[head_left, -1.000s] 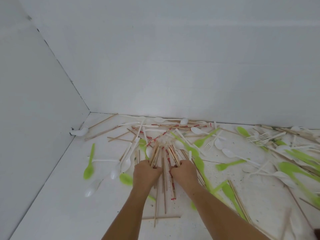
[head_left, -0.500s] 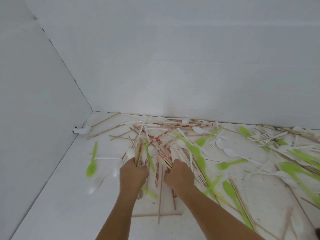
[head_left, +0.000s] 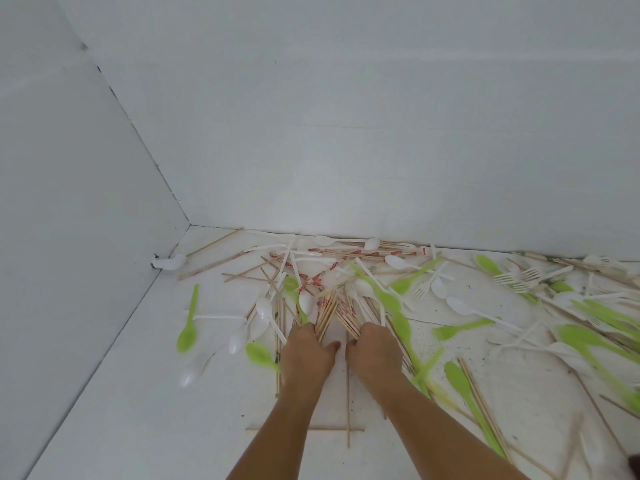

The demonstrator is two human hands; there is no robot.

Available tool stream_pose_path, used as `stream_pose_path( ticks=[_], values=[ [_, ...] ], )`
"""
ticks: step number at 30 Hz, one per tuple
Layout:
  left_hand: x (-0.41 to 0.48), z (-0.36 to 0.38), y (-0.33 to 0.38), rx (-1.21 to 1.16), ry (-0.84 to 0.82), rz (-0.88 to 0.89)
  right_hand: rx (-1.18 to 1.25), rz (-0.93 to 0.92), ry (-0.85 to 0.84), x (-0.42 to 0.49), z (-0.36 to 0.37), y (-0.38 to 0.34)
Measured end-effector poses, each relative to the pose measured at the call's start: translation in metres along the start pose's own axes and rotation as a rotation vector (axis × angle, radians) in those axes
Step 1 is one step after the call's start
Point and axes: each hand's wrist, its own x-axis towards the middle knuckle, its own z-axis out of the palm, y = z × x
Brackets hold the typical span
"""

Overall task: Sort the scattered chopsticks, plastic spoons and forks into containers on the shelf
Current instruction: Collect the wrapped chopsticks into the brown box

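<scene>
A bare, staged work corner. Plain white walls [head_left: 381, 133] meet over a white surface [head_left: 138, 427] littered with chopsticks [head_left: 327, 315] and plastic spoons [head_left: 459, 305].

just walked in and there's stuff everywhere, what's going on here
A person is gathering chopsticks from a scattered pile on a white surface. The left hand and right hand each grip a bunch. Loose green spoons, white spoons and forks lie around them. No containers in view.
</scene>
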Motion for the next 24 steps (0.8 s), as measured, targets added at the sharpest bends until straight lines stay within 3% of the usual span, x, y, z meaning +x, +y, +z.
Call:
stream_pose_path(
  ticks=[5, 14, 20, 24],
  values=[
    [0.003, -0.003, 0.006, 0.014, 0.003, -0.029, -0.052, 0.004, -0.040, 0.003, -0.008, 0.010],
    [0.005, -0.019, 0.018, -0.037, -0.099, -0.117, 0.071, -0.034, -0.096, 0.009, -0.012, 0.014],
    [-0.015, -0.020, 0.010, -0.279, -0.188, -0.131, 0.458, 0.076, -0.027, 0.005, -0.034, 0.030],
    [-0.027, -0.015, 0.011, -0.485, -0.223, -0.177, 0.658, 0.103, -0.074, -0.010, -0.061, 0.048]
  ],
)
